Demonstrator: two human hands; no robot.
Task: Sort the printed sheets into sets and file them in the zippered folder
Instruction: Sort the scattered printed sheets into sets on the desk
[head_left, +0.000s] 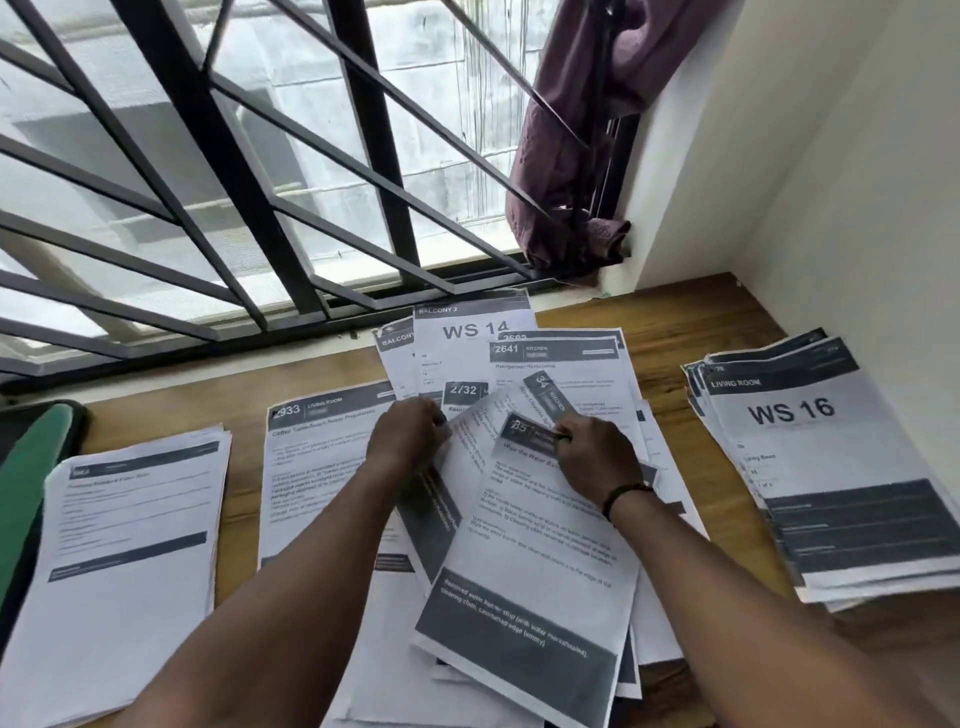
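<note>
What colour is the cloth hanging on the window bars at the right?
The cloth is dull purple, a plain mauve; the head view shows it.

Matt white paper with grey and black toner blocks in the loose printed sheets (524, 545) and the stacked WS 16 pile (831, 478). Warm brown wood-grain desk (670, 322), smooth with a low sheen. Dark painted metal in the window grille (218, 140). Soft, crumpled purple cloth (571, 156) at the frame. Matt painted white wall (857, 156).
</note>
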